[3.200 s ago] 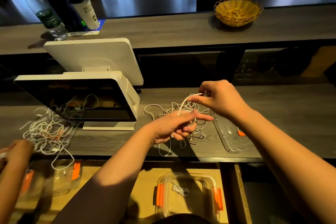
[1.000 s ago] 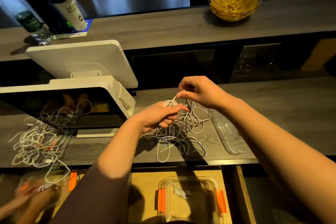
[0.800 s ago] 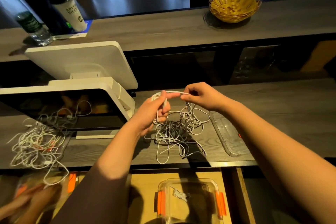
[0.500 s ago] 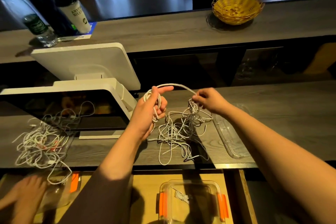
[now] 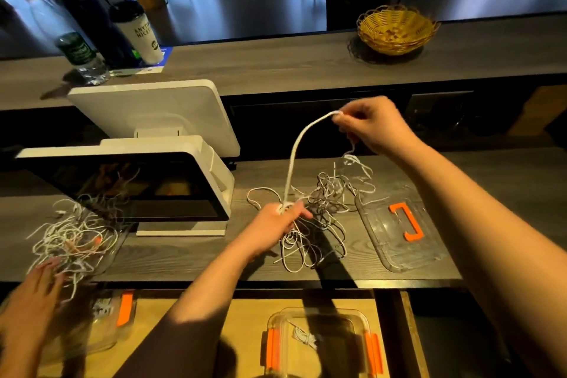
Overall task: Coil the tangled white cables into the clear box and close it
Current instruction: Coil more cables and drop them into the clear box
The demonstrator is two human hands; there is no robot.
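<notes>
my left hand [image 5: 277, 221] was closed round a small coil of white cable [image 5: 293, 159] low over the worktop [image 5: 190, 255], and my right hand [image 5: 372, 126] pinched the same strand near its end, lifted high so the cable arched between the two grips. the rest of the tangle [image 5: 322, 212] lay on the worktop just right of my left hand, partly trailing up toward my right. the clear box [image 5: 319, 344] sat open on the lower shelf in front of me with one small bundle already inside, and its lid [image 5: 399, 227] lay flat on the worktop beside the tangle.

the cable looked light, limp and springy, so i judged it would slip loose unless the loops were kept pinched; the free end and the coil itself seemed the places to hold, not the knot.

half a second before, my right hand was down at the tangle and my left was raised with the loops on its fingers; now the right had risen and pulled a long stretch free, while the left had dropped toward the worktop.
</notes>
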